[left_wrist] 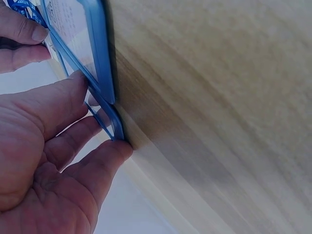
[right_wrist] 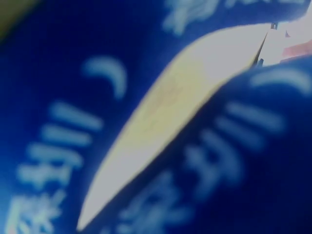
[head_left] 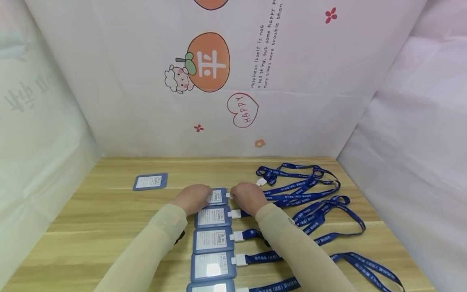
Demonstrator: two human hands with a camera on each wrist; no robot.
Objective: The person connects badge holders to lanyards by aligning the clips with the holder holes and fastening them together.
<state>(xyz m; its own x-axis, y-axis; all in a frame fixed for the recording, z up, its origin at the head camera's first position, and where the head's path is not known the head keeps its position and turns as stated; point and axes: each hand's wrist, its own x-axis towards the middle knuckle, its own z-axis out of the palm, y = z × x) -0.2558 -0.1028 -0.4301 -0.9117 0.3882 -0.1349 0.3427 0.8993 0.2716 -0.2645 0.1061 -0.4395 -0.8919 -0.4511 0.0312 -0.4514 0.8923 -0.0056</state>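
My left hand [head_left: 193, 198] grips the left end of the farthest blue card holder [head_left: 219, 196] in a column of them. In the left wrist view, its fingers [left_wrist: 105, 158] pinch that holder's blue edge [left_wrist: 116, 124] close over the wood, beside the neighbouring holder [left_wrist: 100, 44]. On the holder's other side my right hand [head_left: 249, 197] pinches a white clip [head_left: 228, 195] at its slot, the fingertips partly hidden in the head view. A blue lanyard [head_left: 288, 198] with white lettering trails right from this hand. In the right wrist view, the lanyard strap [right_wrist: 44, 97] fills most of the picture, blurred.
Several holders [head_left: 213, 239] with clips and lanyards line up toward me. A single card holder [head_left: 150, 181] lies at the back left without a lanyard. Another lanyard's white clip [head_left: 261, 181] lies at the back right. White printed sheets [head_left: 146, 101] wall the wooden table [head_left: 109, 211].
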